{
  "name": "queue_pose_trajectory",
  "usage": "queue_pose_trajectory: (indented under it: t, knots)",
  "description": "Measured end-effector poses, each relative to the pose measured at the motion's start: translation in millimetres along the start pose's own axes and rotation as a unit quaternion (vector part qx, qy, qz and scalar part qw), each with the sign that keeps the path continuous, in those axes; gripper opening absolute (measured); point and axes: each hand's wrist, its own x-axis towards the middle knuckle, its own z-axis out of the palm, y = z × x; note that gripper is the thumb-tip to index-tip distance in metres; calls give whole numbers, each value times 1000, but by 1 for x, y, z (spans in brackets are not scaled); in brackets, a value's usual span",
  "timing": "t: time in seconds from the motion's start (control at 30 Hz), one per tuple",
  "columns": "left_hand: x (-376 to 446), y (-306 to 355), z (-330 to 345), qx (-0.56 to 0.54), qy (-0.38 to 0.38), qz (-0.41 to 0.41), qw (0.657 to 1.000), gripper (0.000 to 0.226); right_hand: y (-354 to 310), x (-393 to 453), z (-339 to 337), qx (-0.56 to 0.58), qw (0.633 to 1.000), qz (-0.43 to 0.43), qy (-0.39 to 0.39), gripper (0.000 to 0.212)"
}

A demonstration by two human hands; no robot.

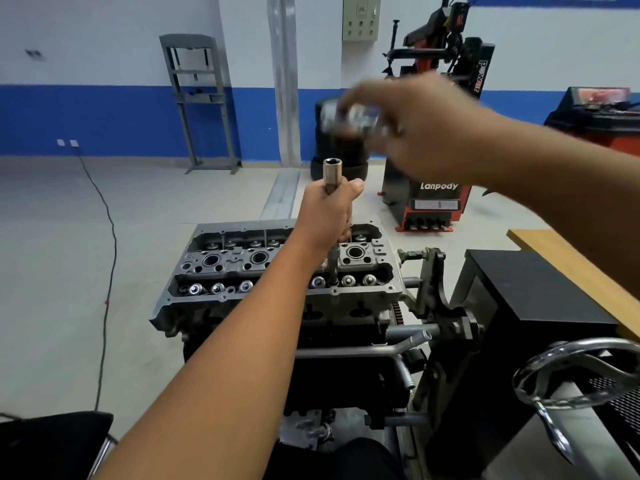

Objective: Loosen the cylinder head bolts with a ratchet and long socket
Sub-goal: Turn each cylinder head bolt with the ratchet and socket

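A black cable [104, 237] trails across the grey floor at the left, and a grey press frame [199, 98] stands against the blue-and-white wall behind it; nearer, the cylinder head [242, 268] sits on top of the engine block, held on a stand, its valve springs and spark plug wells facing up; the left hand [325, 213] reaches over the right half of the head and is clamped round the long socket [332, 174], fingers and thumb curled about its shaft; the socket stands upright, its open square end showing above the fist, and its lower part runs down to a bolt hole near the near edge of the head, toward the right-hand end; whether it is seated on a bolt cannot be told; to the right and higher, the right hand [426, 133] hovers above the socket's top, apart from it, fingers curled round a shiny metal tool [349, 116], blurred by motion, probably the ratchet; behind it stands a red and black tyre machine [433, 199] marked Lanpody; at the far right a black cabinet [533, 289] and a chrome handwheel [581, 372] sit beside the stand.
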Motion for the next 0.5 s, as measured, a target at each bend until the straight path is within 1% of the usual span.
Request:
queue_pose_trajectory:
  t: [0.03, 0.07, 0.1, 0.13, 0.17, 0.2, 0.23, 0.27, 0.3, 0.33, 0.37, 0.4, 0.47, 0.5]
  knots:
    - [0, 0, -3, -4, 4, -2, 1000, 50, 7, 10, -5, 23, 997, 5, 76, 32]
    - [0, 0, -6, -8, 7, -3, 1000, 52, 18, 26, -12, 45, 991, 32, 125, 25]
    - [-1, 2, -8, -7, 7, -1, 1000, 52, 27, 40, -20, 79, 985, 80, 130, 17]
    - [-3, 2, -9, -4, 1, 3, 1000, 49, 38, 50, -26, 112, 980, 129, 105, 13]
    - [-6, 2, -8, -2, -7, 11, 1000, 42, 47, 56, -30, 129, 975, 167, 73, 22]
    - [-11, 1, -7, -1, -14, 23, 1000, 35, 55, 58, -27, 123, 975, 168, 82, 26]
    - [-17, -1, -5, 2, -18, 37, 999, 28, 55, 52, -19, 108, 980, 135, 98, 19]
    - [-25, -4, -5, 11, -19, 51, 998, 24, 51, 52, -4, 90, 985, 97, 109, 22]
    - [-33, -10, -6, 27, -12, 65, 997, 26, 45, 47, 18, 78, 992, 64, 80, 42]
    - [-40, -18, -8, 44, 1, 76, 996, 28, 42, 38, 43, 80, 996, 44, 21, 53]
    - [-46, -24, -12, 54, 13, 83, 995, 27, 35, 30, 66, 74, 995, 58, -36, 54]
    - [-49, -29, -15, 56, 20, 88, 994, 24, 35, 28, 90, 54, 993, 70, -76, 51]
    - [-52, -35, -18, 77, 21, 98, 992, 16, 37, 25, 130, 2, 988, 77, -134, 42]
    - [-52, -35, -19, 98, 25, 109, 989, 17, 36, 23, 142, -28, 984, 68, -162, 37]
